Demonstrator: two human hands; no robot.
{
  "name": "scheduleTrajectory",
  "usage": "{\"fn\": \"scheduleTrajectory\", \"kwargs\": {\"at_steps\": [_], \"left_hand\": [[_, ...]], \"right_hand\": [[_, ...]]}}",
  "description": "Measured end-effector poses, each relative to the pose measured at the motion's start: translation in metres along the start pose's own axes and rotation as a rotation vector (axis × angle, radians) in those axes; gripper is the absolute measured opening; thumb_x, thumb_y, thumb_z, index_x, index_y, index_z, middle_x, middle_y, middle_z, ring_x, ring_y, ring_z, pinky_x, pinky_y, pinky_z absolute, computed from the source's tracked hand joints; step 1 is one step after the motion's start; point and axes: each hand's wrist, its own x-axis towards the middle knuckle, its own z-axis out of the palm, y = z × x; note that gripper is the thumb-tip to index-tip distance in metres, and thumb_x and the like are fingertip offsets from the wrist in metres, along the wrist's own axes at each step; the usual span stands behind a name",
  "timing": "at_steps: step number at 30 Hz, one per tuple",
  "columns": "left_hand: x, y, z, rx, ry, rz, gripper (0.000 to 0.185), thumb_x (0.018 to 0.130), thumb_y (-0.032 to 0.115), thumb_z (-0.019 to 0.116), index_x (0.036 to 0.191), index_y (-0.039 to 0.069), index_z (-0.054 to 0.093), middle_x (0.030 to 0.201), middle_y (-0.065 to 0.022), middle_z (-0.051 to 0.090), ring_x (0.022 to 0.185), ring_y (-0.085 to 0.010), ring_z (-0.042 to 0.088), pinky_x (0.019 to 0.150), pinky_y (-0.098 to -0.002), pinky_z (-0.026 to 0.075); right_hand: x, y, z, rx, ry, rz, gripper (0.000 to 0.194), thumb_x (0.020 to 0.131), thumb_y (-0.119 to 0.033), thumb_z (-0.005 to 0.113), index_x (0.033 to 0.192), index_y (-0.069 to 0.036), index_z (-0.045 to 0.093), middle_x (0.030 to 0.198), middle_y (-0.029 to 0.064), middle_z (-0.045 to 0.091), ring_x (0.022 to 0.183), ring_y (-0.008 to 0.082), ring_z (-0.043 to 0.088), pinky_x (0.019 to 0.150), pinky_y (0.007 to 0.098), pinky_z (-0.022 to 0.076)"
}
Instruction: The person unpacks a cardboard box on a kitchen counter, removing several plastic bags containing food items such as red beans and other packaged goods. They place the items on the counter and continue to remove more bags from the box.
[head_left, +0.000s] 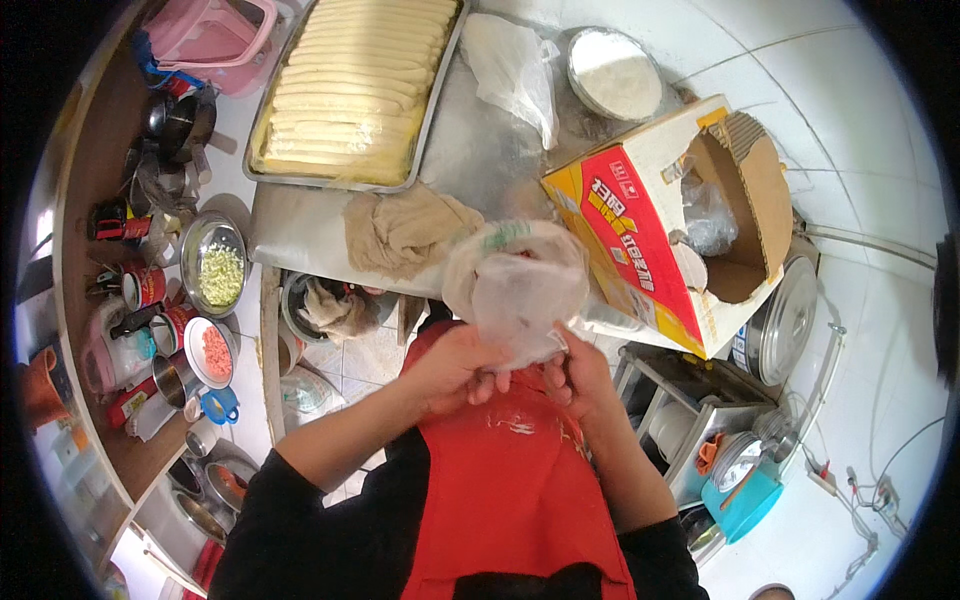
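Observation:
In front of my red apron (517, 480), both hands grip the near edge of a translucent plastic bag (529, 300). My left hand (461, 367) pinches its left side, with the fingers curled under. My right hand (581, 371) has the right side between thumb and fingers. Behind it is a rounded, whitish plastic shape with green print (504, 237); whether this is part of the same bag I cannot tell. A crumpled beige cloth (412, 229) lies at the table edge, left of the bag. To the right stands a torn-open cardboard box (622, 247) with clear plastic inside.
A metal tray (251, 166) of long dough strips sits at the back left. Beyond the cloth are a white plastic bag (514, 71) and a bowl of white powder (619, 79). Bowls of chopped green (221, 276) and pink food (216, 351) stand left. A rack (686, 442) holds dishes at right.

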Motion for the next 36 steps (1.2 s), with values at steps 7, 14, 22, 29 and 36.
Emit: {"fn": "scheduleTrajectory", "kwargs": {"at_steps": [7, 14, 22, 29, 36], "left_hand": [[0.006, -0.019, 0.04, 0.294, -0.039, 0.011, 0.018, 0.092, 0.018, 0.056, 0.104, 0.005, 0.057, 0.062, -0.0069, 0.062, 0.037, -0.0107, 0.049, 0.032, -0.0242, 0.034], [0.028, -0.022, 0.041, 0.712, -0.122, -0.076, 0.015, 0.087, 0.015, 0.057, 0.092, 0.001, 0.059, 0.061, -0.0095, 0.063, 0.039, -0.0159, 0.053, 0.034, -0.0303, 0.041], [0.017, -0.031, 0.037, 0.603, -0.036, 0.079, 0.027, 0.093, 0.026, 0.058, 0.09, -0.001, 0.06, 0.067, -0.009, 0.064, 0.044, -0.0147, 0.056, 0.04, -0.0299, 0.045], [0.023, -0.056, -0.024, 0.633, 0.38, 0.458, 0.028, 0.091, 0.025, 0.064, 0.105, 0.001, 0.059, 0.076, -0.0068, 0.064, 0.059, -0.0132, 0.058, 0.053, -0.0283, 0.047], [0.053, 0.014, -0.039, 1.35, 0.961, 1.165, 0.04, 0.081, 0.021, 0.072, 0.112, 0.0, 0.059, 0.078, -0.0122, 0.061, 0.075, -0.0335, 0.062, 0.072, -0.0402, 0.05]], "right_hand": [[0.01, 0.022, -0.026, -0.091, 0.025, -0.025, 0.049, 0.093, -0.048, 0.057, 0.065, -0.008, 0.052, 0.048, 0.0074, 0.049, 0.033, 0.0179, 0.041, 0.03, 0.0296, 0.0256], [0.017, 0.033, -0.035, -0.134, -0.05, -0.288, 0.039, 0.097, -0.034, 0.052, 0.106, 0.003, 0.062, 0.094, 0.01, 0.065, 0.081, 0.0199, 0.063, 0.071, 0.0324, 0.0508], [0.03, 0.032, -0.019, -0.097, 0.015, -0.456, 0.024, 0.092, -0.017, 0.059, 0.105, 0.002, 0.063, 0.092, 0.0079, 0.066, 0.078, 0.0157, 0.062, 0.069, 0.0295, 0.0502], [0.03, 0.03, -0.027, -0.34, 0.03, -0.455, 0.017, 0.092, -0.013, 0.059, 0.102, 0.0, 0.064, 0.083, 0.003, 0.065, 0.067, 0.0088, 0.059, 0.053, 0.0234, 0.0456], [0.032, 0.036, -0.056, -0.084, -0.068, -0.657, 0.014, 0.09, -0.008, 0.061, 0.103, -0.004, 0.065, 0.09, 0.0045, 0.068, 0.069, 0.0097, 0.063, 0.052, 0.0225, 0.0474]]}}
